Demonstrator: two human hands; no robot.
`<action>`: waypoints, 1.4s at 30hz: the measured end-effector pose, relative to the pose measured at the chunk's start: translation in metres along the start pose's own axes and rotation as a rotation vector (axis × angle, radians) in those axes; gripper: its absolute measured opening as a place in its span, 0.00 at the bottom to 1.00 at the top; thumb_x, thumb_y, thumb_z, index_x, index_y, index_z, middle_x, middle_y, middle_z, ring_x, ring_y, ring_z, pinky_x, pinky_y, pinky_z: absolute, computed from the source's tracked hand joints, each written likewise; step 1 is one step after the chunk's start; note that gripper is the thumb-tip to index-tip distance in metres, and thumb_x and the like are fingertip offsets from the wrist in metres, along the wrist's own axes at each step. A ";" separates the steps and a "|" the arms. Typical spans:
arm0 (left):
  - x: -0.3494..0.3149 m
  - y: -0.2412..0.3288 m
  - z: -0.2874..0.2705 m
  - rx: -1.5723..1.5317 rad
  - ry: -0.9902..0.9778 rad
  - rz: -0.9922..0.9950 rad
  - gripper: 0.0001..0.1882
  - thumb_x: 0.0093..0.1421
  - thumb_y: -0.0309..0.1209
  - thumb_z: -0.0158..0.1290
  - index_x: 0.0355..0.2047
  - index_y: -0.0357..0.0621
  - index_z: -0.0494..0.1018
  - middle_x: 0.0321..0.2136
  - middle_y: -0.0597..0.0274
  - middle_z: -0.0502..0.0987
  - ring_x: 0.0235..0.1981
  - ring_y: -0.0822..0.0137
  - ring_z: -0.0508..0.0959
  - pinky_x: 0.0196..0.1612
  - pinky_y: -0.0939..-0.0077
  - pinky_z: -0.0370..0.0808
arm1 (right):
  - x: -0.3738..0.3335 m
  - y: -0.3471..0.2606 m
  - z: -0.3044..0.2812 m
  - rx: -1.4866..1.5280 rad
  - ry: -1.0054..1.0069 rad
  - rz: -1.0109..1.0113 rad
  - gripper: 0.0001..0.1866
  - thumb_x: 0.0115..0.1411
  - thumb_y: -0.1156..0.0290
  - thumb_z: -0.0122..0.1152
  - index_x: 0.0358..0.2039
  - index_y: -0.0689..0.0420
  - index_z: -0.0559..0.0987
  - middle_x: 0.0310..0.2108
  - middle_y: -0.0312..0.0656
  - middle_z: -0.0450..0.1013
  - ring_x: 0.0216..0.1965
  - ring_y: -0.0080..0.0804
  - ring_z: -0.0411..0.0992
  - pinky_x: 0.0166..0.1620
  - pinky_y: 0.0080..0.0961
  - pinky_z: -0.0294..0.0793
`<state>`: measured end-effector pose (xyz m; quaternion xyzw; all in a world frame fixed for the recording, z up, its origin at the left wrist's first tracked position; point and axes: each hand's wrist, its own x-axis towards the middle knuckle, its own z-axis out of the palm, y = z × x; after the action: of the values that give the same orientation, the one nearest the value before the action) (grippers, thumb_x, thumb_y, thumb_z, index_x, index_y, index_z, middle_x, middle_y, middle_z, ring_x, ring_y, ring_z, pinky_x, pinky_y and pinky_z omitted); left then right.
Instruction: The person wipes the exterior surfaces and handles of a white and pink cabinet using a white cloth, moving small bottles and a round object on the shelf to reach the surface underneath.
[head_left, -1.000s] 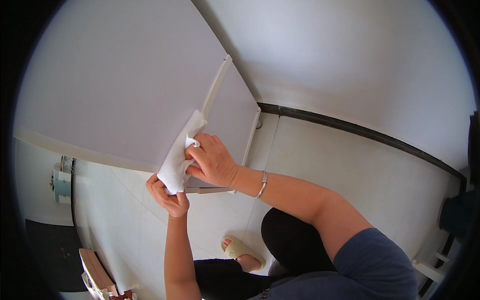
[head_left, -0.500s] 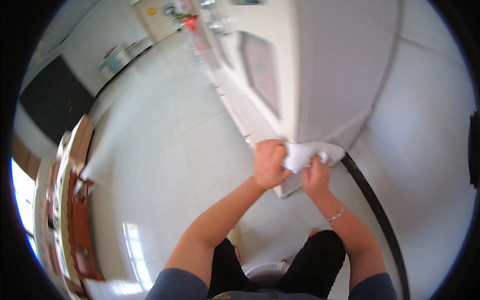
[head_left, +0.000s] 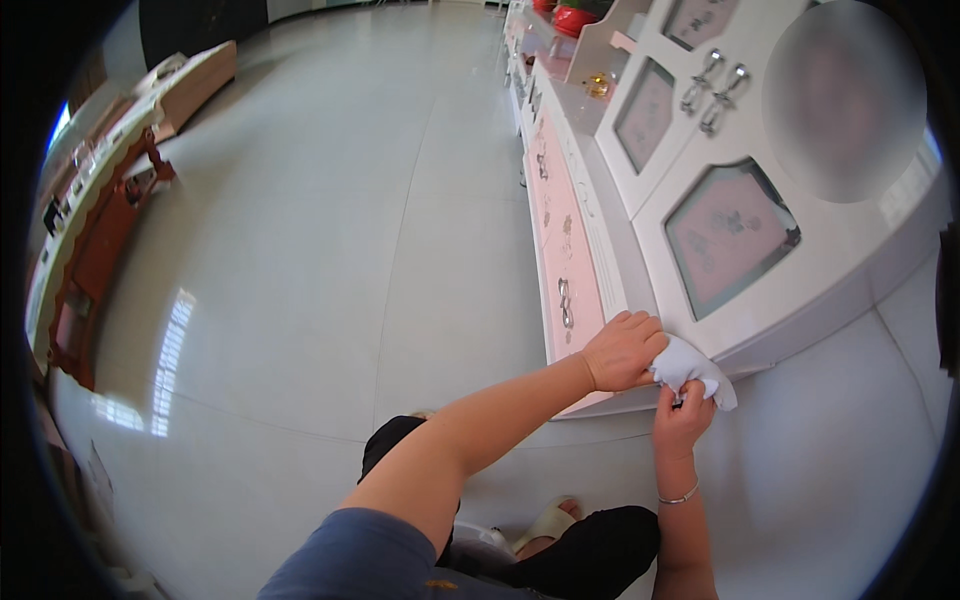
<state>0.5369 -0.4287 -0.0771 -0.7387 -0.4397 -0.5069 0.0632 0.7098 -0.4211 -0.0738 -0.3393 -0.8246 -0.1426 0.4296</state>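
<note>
The glossy pale floor bears a white-and-pink cabinet along its right edge, a red-brown stand along its left, and a pale slipper near the cabinet.

place: home | signs: pink-and-white cabinet, house slipper, tiled floor

White cloth, bunched & creased w/ 1 loose end drooping right, at btm front edge of a glossy white cabinet, its doors closed, w/ pink floral panes, silver hdls & pink drawer fronts alongside.
</note>
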 end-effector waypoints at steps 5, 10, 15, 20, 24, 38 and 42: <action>0.008 -0.014 0.009 -0.068 0.070 -0.007 0.16 0.39 0.34 0.55 0.29 0.45 0.65 0.29 0.59 0.65 0.32 0.59 0.66 0.35 0.68 0.62 | 0.014 -0.007 -0.012 -0.220 -0.160 -0.094 0.09 0.48 0.73 0.58 0.21 0.56 0.65 0.12 0.43 0.64 0.16 0.44 0.66 0.19 0.36 0.64; 0.008 -0.025 0.009 -0.119 0.164 -0.068 0.15 0.38 0.35 0.55 0.25 0.45 0.65 0.27 0.59 0.64 0.31 0.60 0.66 0.34 0.69 0.62 | 0.037 -0.038 -0.005 -0.440 -0.420 -0.022 0.11 0.55 0.65 0.51 0.20 0.56 0.66 0.10 0.48 0.66 0.14 0.49 0.67 0.18 0.41 0.65; 0.014 -0.035 0.010 -0.146 0.212 -0.106 0.14 0.34 0.34 0.56 0.21 0.43 0.65 0.26 0.59 0.65 0.32 0.60 0.66 0.35 0.69 0.62 | 0.065 -0.050 0.002 -0.607 -0.638 -0.021 0.15 0.57 0.61 0.47 0.20 0.59 0.68 0.13 0.52 0.69 0.17 0.51 0.69 0.22 0.44 0.67; 0.014 -0.046 0.013 -0.148 0.254 -0.173 0.15 0.33 0.33 0.56 0.21 0.42 0.64 0.26 0.59 0.65 0.33 0.60 0.66 0.35 0.70 0.62 | 0.079 -0.059 0.020 -0.712 -0.706 0.014 0.16 0.57 0.61 0.45 0.22 0.60 0.71 0.17 0.53 0.71 0.21 0.52 0.71 0.26 0.45 0.69; 0.015 -0.057 0.015 -0.134 0.391 -0.280 0.16 0.33 0.30 0.56 0.23 0.42 0.64 0.28 0.58 0.64 0.34 0.60 0.65 0.36 0.70 0.62 | 0.094 -0.059 0.040 -0.734 -0.718 -0.006 0.16 0.57 0.61 0.45 0.22 0.60 0.71 0.18 0.54 0.71 0.22 0.52 0.71 0.27 0.46 0.70; 0.018 -0.065 0.019 -0.150 0.422 -0.411 0.16 0.34 0.29 0.55 0.25 0.42 0.65 0.30 0.58 0.64 0.36 0.60 0.65 0.36 0.70 0.61 | 0.080 -0.046 0.063 -0.799 -0.511 -0.021 0.12 0.57 0.60 0.46 0.27 0.55 0.69 0.15 0.49 0.70 0.18 0.51 0.69 0.21 0.45 0.66; 0.018 -0.061 0.016 -0.123 0.376 -0.437 0.14 0.37 0.29 0.54 0.27 0.42 0.66 0.31 0.57 0.65 0.37 0.60 0.64 0.37 0.71 0.61 | 0.077 -0.043 0.062 -0.758 -0.457 -0.036 0.11 0.57 0.60 0.46 0.28 0.54 0.69 0.14 0.48 0.70 0.17 0.50 0.69 0.20 0.44 0.65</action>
<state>0.5060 -0.3723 -0.0914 -0.5224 -0.5372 -0.6621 -0.0121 0.6115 -0.3858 -0.0463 -0.4814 -0.7936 -0.3637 0.0789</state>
